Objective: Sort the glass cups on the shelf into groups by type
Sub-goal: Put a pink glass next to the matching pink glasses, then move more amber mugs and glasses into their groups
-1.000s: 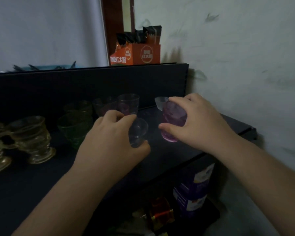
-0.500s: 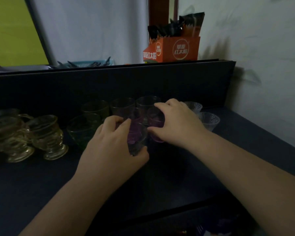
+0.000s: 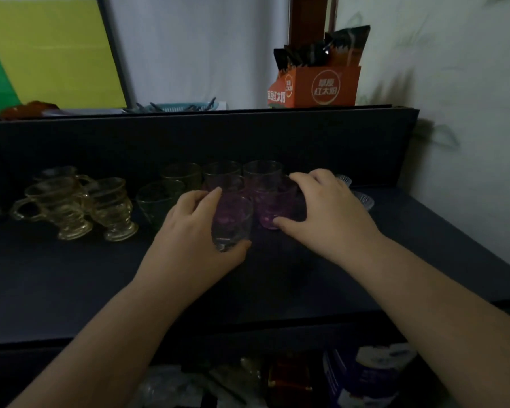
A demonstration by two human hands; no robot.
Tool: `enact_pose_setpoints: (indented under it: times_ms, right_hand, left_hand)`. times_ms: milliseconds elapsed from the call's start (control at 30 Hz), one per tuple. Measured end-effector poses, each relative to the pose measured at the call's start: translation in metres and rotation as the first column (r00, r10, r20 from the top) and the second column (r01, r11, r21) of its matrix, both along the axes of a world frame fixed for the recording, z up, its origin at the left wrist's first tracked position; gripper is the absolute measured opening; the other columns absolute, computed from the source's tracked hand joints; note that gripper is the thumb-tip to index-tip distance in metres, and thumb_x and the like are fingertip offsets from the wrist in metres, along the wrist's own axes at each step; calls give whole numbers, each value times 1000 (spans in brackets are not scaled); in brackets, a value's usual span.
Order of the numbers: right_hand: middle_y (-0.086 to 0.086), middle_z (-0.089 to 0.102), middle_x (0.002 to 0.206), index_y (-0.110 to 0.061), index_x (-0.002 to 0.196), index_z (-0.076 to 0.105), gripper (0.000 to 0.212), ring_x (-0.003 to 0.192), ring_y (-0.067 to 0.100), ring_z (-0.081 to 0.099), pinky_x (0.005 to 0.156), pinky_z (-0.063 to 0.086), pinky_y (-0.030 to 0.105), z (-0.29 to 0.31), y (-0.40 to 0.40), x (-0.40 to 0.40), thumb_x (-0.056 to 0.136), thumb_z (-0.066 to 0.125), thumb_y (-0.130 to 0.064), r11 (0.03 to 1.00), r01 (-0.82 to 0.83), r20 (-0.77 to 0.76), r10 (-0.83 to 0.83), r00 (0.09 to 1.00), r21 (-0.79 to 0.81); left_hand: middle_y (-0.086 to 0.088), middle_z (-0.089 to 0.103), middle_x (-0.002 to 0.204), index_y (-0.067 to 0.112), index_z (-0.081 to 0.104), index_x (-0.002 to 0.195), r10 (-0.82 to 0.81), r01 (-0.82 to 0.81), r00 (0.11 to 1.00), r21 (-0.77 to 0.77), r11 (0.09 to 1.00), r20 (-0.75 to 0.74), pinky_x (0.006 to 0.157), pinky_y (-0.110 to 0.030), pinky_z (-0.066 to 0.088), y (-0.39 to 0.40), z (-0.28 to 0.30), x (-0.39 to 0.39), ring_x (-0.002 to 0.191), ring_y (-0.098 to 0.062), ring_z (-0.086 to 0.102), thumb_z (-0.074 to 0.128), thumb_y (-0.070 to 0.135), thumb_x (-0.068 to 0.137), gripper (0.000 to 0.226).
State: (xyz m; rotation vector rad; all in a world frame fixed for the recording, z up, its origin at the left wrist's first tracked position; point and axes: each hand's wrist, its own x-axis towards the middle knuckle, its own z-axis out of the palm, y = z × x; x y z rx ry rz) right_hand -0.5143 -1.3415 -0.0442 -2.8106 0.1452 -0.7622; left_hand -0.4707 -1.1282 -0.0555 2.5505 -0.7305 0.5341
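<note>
The dark shelf [image 3: 424,231] carried grouped glasses. The left hand [image 3: 189,234] gripped a clear glass [image 3: 231,223], fingers curled round it. The right hand [image 3: 327,207] gripped a purple glass [image 3: 273,206], which stood upright.

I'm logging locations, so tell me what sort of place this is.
Probably a home storage or kitchen corner: a dark shelf with grouped drinking glasses such as yellow handled cups, an orange box of sachets on the ledge above, and packaged goods below.
</note>
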Motion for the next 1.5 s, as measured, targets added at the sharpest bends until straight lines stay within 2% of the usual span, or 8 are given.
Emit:
enact_pose_setpoints:
  times_ms: [133,333,567,733,900,1167,1333,1500]
  right_hand:
    - [-4,47,125,-26,141,43,71,119,18,46,90,38,26,-3,6,-33,82,68,-56,998,-58,71,58,996,-9]
    - [-9,49,127,-28,139,49,64,120,12,45,94,41,26,-6,48,-60,83,67,-53,975,-222,116,218,969,26]
    - [-13,49,125,-32,139,47,59,116,9,46,91,42,25,-4,114,-67,86,61,-57,945,-320,42,323,946,-63]
    - [-8,51,128,-27,142,46,62,117,14,49,94,46,32,-7,189,-50,88,60,-54,932,-318,-3,322,947,-171]
    - [-4,52,130,-21,142,44,70,118,18,50,97,45,35,-7,277,-25,85,64,-55,917,-302,-70,294,953,-260]
    - [-3,48,137,-20,150,34,83,125,18,46,103,41,35,2,420,15,83,67,-56,877,-341,-79,334,939,-338]
    - [-5,45,137,-24,150,32,80,124,17,44,100,43,34,6,487,38,84,65,-55,848,-415,-98,406,909,-329]
    - [-7,44,137,-28,150,33,76,123,15,45,99,44,32,6,525,69,86,63,-55,823,-455,-108,446,888,-340]
  left_hand:
    - [6,27,150,26,18,153,21,-20,999,-12,1000,36,108,-30,31,20,-3,-19,136,-12,29,65,67,72,102]
    - [7,28,151,28,19,152,168,-168,986,24,986,18,108,-33,32,63,-7,-45,137,-14,28,61,68,74,97]
    - [5,33,149,25,30,150,291,-294,956,97,951,37,107,-36,32,141,-8,-59,136,-19,28,61,60,80,84]
    - [-4,39,148,19,38,146,370,-384,922,171,907,111,108,-41,35,218,-15,-60,136,-25,32,63,57,78,82]
    - [-6,40,147,20,36,147,461,-479,878,209,853,131,108,-42,34,321,-19,-60,137,-27,31,62,63,77,87]
    - [-7,40,148,19,35,147,516,-536,844,189,823,147,109,-42,34,470,-21,-54,139,-27,29,61,62,77,86]
    - [-7,48,142,16,45,143,544,-558,828,108,823,135,104,-42,38,534,-21,-51,130,-28,40,69,54,76,81]
    - [-5,47,143,19,43,144,563,-572,819,79,817,111,103,-44,39,574,-24,-26,131,-28,39,68,54,76,80]
